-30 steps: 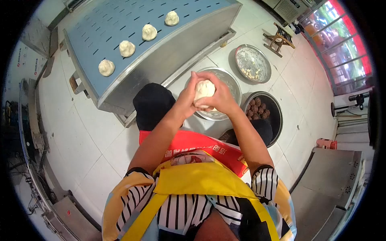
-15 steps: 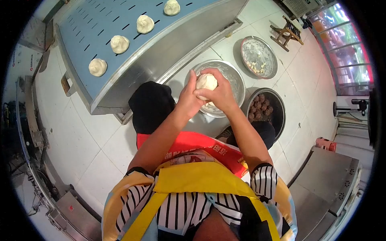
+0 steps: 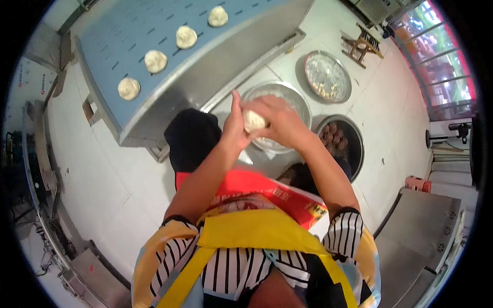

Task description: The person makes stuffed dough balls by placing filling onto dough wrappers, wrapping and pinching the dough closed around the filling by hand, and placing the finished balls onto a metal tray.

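Observation:
Over a metal basin, a round pale dough ball sits between my two hands. My left hand presses against its left side, thumb pointing up and palm turned inward. Curled over its top and right side is my right hand, whose fingers are blurred by motion. White flour coats the inside of the basin, and the hands hide part of it. To the right, a dark-walled pot holds several brown filling balls.
Several dough balls lie in a row on the slotted blue surface of a metal-sided table. A floured round pan stands on the tiled floor beyond the basin, near a small wooden stool. Metal equipment stands at right.
Both hands have moved slightly left and down with the dough ball. My right hand has shifted from gripping its side to wrapping over its top. The view has shifted slightly.

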`<state>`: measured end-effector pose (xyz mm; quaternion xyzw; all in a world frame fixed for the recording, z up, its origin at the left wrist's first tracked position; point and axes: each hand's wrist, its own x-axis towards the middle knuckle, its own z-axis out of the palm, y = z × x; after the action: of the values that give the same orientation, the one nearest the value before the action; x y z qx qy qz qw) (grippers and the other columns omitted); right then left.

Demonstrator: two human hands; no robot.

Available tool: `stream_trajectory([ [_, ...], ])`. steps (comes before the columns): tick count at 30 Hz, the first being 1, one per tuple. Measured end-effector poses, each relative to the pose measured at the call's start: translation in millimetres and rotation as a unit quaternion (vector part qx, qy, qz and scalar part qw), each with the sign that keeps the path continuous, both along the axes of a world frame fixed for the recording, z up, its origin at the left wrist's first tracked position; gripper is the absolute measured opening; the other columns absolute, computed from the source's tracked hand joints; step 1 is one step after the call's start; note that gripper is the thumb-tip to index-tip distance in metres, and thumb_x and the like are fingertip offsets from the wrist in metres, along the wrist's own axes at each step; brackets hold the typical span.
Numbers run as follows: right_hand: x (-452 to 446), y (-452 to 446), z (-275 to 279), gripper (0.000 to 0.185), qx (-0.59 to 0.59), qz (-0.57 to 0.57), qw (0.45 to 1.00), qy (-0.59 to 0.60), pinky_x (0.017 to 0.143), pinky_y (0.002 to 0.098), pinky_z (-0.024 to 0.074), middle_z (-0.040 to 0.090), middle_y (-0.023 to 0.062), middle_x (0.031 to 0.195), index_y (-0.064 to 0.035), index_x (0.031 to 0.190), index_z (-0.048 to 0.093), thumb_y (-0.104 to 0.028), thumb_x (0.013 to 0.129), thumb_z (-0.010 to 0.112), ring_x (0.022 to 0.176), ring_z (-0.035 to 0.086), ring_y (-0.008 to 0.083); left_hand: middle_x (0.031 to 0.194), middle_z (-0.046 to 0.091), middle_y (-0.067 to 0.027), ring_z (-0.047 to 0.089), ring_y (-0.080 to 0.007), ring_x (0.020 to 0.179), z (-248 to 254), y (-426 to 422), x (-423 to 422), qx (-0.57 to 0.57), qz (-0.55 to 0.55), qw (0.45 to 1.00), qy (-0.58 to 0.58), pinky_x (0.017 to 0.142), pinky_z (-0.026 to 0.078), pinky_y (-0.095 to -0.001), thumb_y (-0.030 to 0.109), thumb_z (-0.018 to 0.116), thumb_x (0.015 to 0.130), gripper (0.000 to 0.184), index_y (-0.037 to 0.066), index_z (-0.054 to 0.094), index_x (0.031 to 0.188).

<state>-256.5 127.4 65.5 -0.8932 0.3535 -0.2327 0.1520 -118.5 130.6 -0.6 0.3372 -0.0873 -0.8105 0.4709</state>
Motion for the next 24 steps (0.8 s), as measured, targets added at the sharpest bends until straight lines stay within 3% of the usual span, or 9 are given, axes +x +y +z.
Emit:
stream_trajectory([
  [4,1,6,24,0.053,-0.008,-0.053,0.984,0.172,0.064,0.0401,0.0531,0.056,0.0107,0.095,-0.0153,0.110,0.053,-0.026,0.064,0.078,0.083,0.063,0.0326,0.116,0.057,-0.0133,0.060,-0.0247,0.104,-11,-13,-1,-0.010,-0.037,0.999,0.010,0.082,0.053,-0.0388,0.072,0.035,0.085,0.081,0.001,0.046,0.122],
  [7,4,-5,37,0.062,0.139,-0.058,0.974,0.167,0.072,0.0448,0.0512,0.056,0.0124,0.114,-0.0186,0.123,0.049,-0.021,0.068,0.077,0.095,0.060,0.0371,0.113,0.058,-0.0132,0.060,-0.0245,0.102,2,-26,-5,-0.011,-0.031,0.997,0.065,0.083,0.052,-0.0386,0.069,0.036,0.087,0.076,0.001,0.047,0.120],
  [10,-1,-33,45,0.060,0.114,-0.017,0.987,0.115,0.077,0.0436,0.0515,0.055,0.0121,0.115,-0.0179,0.123,0.050,-0.017,0.069,0.076,0.094,0.061,0.0364,0.105,0.059,-0.0117,0.060,-0.0221,0.101,21,-44,-3,-0.047,-0.030,0.993,0.107,0.085,0.051,-0.0377,0.060,0.040,0.092,0.063,0.001,0.052,0.110],
  [13,-13,-94,51,0.055,0.119,-0.019,0.993,0.003,0.083,0.0398,0.0500,0.062,0.0138,0.109,-0.0126,0.119,0.058,-0.018,0.068,0.078,0.091,0.062,0.0327,0.108,0.058,-0.0100,0.056,-0.0223,0.106,17,-84,8,-0.240,0.044,0.969,-0.047,0.091,0.046,-0.0364,0.054,0.046,0.092,0.056,0.002,0.053,0.113],
  [14,-15,-119,58,0.053,0.146,-0.089,0.985,0.003,0.082,0.0389,0.0500,0.066,0.0142,0.103,-0.0093,0.117,0.059,-0.018,0.068,0.078,0.093,0.064,0.0279,0.109,0.058,-0.0124,0.055,-0.0256,0.105,17,-99,25,-0.363,0.101,0.867,-0.326,0.093,0.042,-0.0354,0.044,0.056,0.091,0.047,0.003,0.053,0.115],
  [16,-18,-185,69,0.052,0.176,-0.152,0.972,-0.003,0.060,0.0255,0.0543,0.067,0.0073,0.091,-0.0065,0.120,0.057,-0.007,0.072,0.076,0.070,0.064,0.0133,0.109,0.060,-0.0133,0.056,-0.0267,0.106,28,-131,69,-0.443,0.167,0.612,-0.634,0.091,0.045,-0.0371,0.037,0.060,0.089,0.043,0.002,0.056,0.114],
  [19,-12,-283,65,0.049,0.185,-0.143,0.972,-0.018,0.055,0.0277,0.0532,0.066,0.0085,0.087,-0.0066,0.117,0.057,-0.011,0.072,0.076,0.060,0.063,0.0149,0.103,0.061,-0.0161,0.058,-0.0319,0.096,13,-163,115,-0.456,0.120,0.415,-0.778,0.083,0.047,-0.0397,0.030,0.066,0.083,0.042,-0.001,0.056,0.110],
  [22,5,-356,37,0.048,0.172,-0.140,0.975,0.028,0.057,0.0307,0.0531,0.067,0.0107,0.086,-0.0083,0.115,0.059,-0.011,0.071,0.076,0.058,0.063,0.0183,0.095,0.061,-0.0169,0.058,-0.0356,0.086,11,-162,119,-0.345,-0.055,0.460,-0.817,0.074,0.048,-0.0438,0.030,0.067,0.083,0.042,-0.002,0.055,0.107],
  [24,14,-390,16,0.047,0.165,-0.145,0.974,0.060,0.059,0.0316,0.0536,0.067,0.0105,0.087,-0.0093,0.114,0.059,-0.011,0.070,0.076,0.058,0.063,0.0187,0.093,0.061,-0.0170,0.059,-0.0349,0.083,8,-162,119,-0.377,-0.042,0.434,-0.817,0.072,0.047,-0.0443,0.032,0.067,0.082,0.044,-0.001,0.055,0.108],
])
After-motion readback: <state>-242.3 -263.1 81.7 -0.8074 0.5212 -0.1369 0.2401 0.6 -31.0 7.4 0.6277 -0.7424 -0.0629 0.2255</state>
